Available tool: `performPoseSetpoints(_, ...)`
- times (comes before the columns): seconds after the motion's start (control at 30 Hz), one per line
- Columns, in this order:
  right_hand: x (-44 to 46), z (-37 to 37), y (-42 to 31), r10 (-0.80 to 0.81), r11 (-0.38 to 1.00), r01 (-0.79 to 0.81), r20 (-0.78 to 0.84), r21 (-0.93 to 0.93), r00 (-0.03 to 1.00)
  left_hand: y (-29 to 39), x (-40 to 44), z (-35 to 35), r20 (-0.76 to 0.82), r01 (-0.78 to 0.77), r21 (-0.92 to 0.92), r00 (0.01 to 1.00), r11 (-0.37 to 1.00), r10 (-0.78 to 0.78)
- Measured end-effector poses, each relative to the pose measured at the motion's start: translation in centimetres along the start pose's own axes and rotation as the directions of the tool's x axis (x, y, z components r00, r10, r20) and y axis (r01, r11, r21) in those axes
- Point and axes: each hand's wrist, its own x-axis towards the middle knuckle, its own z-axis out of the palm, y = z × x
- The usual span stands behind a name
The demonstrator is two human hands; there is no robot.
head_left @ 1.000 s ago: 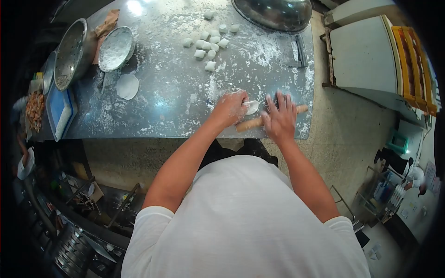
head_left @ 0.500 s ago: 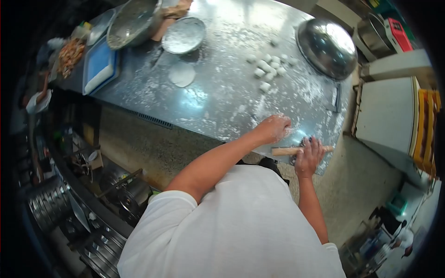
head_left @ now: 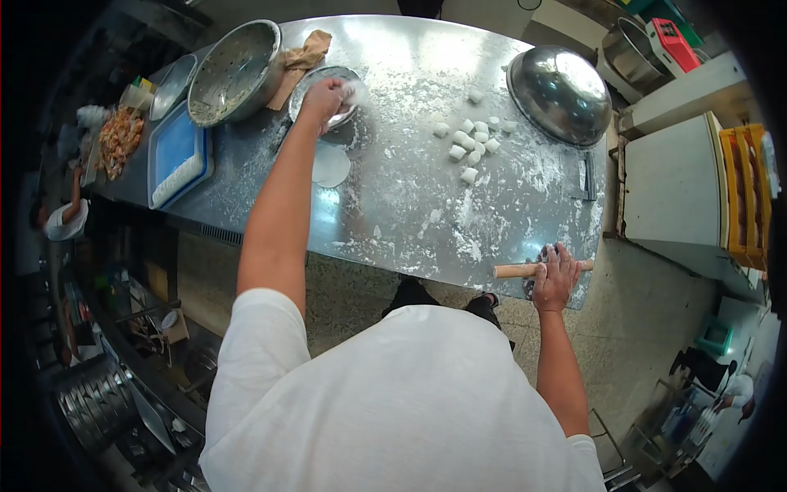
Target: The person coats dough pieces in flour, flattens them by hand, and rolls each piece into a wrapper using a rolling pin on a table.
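Observation:
My left hand (head_left: 325,102) is over the small metal bowl of white flour (head_left: 300,87). Its fingers are closed, and a blurred white clump of flour (head_left: 356,92) shows at the tips. Below this bowl, a flat round dough wrapper (head_left: 331,166) lies on the metal table. At the near right corner, my right hand (head_left: 555,279) is on a wooden rolling pin (head_left: 514,271), its fingers laid over the middle. Under these fingers the surface is partly hidden. Several small white dough pieces (head_left: 469,141) lie in a loose group farther up the table.
An upturned metal bowl (head_left: 561,94) rests at the right edge, above a flat scraper-like piece (head_left: 584,178). At left are a large mixing bowl (head_left: 264,80), brown paper (head_left: 307,53) and a blue tray (head_left: 175,131) holding white wrappers. Another person (head_left: 65,220) is at far left.
My left hand has swung from the near table edge, beside the right hand, up and left to the flour bowl. My right hand stays on the rolling pin. The view has shifted slightly.

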Motion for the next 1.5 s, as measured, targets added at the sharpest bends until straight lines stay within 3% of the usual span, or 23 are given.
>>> performPoseSetpoints(0.03,-0.1,0.0,0.0,-0.006,1.000,0.006,-0.002,0.006,1.000,-1.7,1.4,-0.8,0.008,0.001,0.001,1.000,1.000,-0.001)
performPoseSetpoints(0.07,-0.1,0.0,0.0,-0.011,1.000,0.011,-0.005,0.012,1.000,-3.1,2.6,-1.3,0.026,-0.092,0.615,0.995,0.783,0.096)
performPoseSetpoints(0.1,0.0,0.0,0.0,-0.003,1.000,0.003,-0.008,0.007,1.000,-3.0,2.7,-1.5,0.100,-0.138,0.963,0.980,0.230,0.170)
performPoseSetpoints(0.2,-0.2,0.4,0.0,0.021,1.000,-0.021,-0.004,-0.008,1.000,-1.9,3.0,-1.5,0.029,-0.070,0.956,0.989,0.285,0.144)
performPoseSetpoints(0.27,-0.1,0.4,0.0,0.012,1.000,-0.011,-0.044,0.027,0.999,-0.6,2.8,-1.6,-0.107,-0.015,0.911,0.957,0.413,0.270)
performPoseSetpoints(0.37,0.1,-0.3,-0.5,0.019,0.997,-0.016,-0.042,0.073,0.999,2.2,1.9,-0.9,-0.174,-0.122,0.686,0.930,0.718,0.324)
performPoseSetpoints(0.43,0.1,-0.3,-0.4,0.034,0.998,-0.031,-0.044,0.063,0.998,3.8,-0.2,2.3,-0.167,-0.326,0.343,0.902,0.881,0.398)
performPoseSetpoints(0.5,-0.1,-0.3,-0.2,0.027,0.998,-0.024,-0.042,0.060,0.999,4.9,-3.8,7.0,0.026,-0.326,-0.106,0.944,0.939,0.330)
performPoseSetpoints(0.6,-0.3,-0.5,0.2,-0.014,0.996,0.014,-0.006,0.085,1.000,3.6,-11.2,16.4,0.344,-0.243,-0.261,0.881,0.934,0.325)
performPoseSetpoints(0.7,-1.3,-1.5,0.3,-0.094,0.991,0.089,0.047,0.096,0.994,-1.4,-18.8,25.8,0.542,0.009,-0.069,0.840,0.998,0.030)
performPoseSetpoints(0.77,-1.6,-1.7,0.5,-0.119,0.989,0.109,0.106,0.101,0.987,-4.3,-22.8,29.3,0.513,-0.218,0.341,0.859,0.914,0.013)
performPoseSetpoints(0.8,-1.6,-1.9,0.3,-0.114,0.990,0.102,0.127,0.094,0.985,-4.4,-24.1,29.6,0.516,-0.208,0.344,0.857,0.916,0.001)
performPoseSetpoints(0.87,-0.1,-2.6,-0.6,-0.075,0.996,0.061,0.214,0.070,0.974,-3.9,-25.5,29.9,0.480,-0.345,0.439,0.871,0.830,0.108)
performPoseSetpoints(0.97,7.3,-1.7,-2.6,0.027,0.999,-0.031,0.175,0.022,0.984,-3.2,-24.7,29.6,0.521,-0.404,0.523,0.848,0.751,0.093)
performPoseSetpoints(1.0,9.6,-1.3,-2.9,0.071,0.997,-0.074,0.151,0.013,0.986,-2.1,-24.3,29.8,0.490,-0.340,0.552,0.871,0.762,0.034)
performPoseSetpoints(1.03,11.2,0.0,-2.6,0.079,0.996,-0.083,0.153,0.017,0.985,-2.4,-23.7,30.1,0.495,-0.343,0.556,0.868,0.757,0.029)
performPoseSetpoints(1.1,13.8,1.3,-2.7,0.011,0.999,-0.009,-0.067,0.038,0.998,-2.3,-22.6,30.2,0.436,-0.462,0.463,0.862,0.756,0.260)
performPoseSetpoints(1.17,12.2,0.4,-2.6,-0.024,0.998,0.027,-0.041,0.060,0.999,-1.7,-22.4,30.2,0.468,-0.473,0.465,0.849,0.749,0.246)
performPoseSetpoints(1.23,8.5,-0.8,-2.2,-0.083,0.995,0.079,0.062,0.066,0.995,-2.5,-22.4,30.1,0.642,-0.651,0.480,0.718,0.589,0.270)
performPoseSetpoints(1.3,2.5,-1.2,-0.8,-0.137,0.989,0.129,0.139,0.066,0.981,-3.0,-23.2,29.9,0.638,-0.629,0.518,0.735,0.579,0.228)
performPoseSetpoints(1.33,0.6,-1.2,-0.4,-0.160,0.985,0.149,0.150,0.082,0.976,-3.1,-23.8,29.4,0.591,-0.550,0.488,0.779,0.677,0.207)
performPoseSetpoints(1.37,0.7,-1.0,-0.5,-0.158,0.986,0.146,0.163,0.083,0.974,-3.3,-24.3,29.2,0.550,-0.463,0.448,0.817,0.765,0.173)
performPoseSetpoints(1.5,7.9,-1.7,-3.3,-0.043,0.999,0.045,0.204,-0.004,0.978,-2.6,-24.6,28.7,0.585,-0.382,0.492,0.811,0.783,0.028)
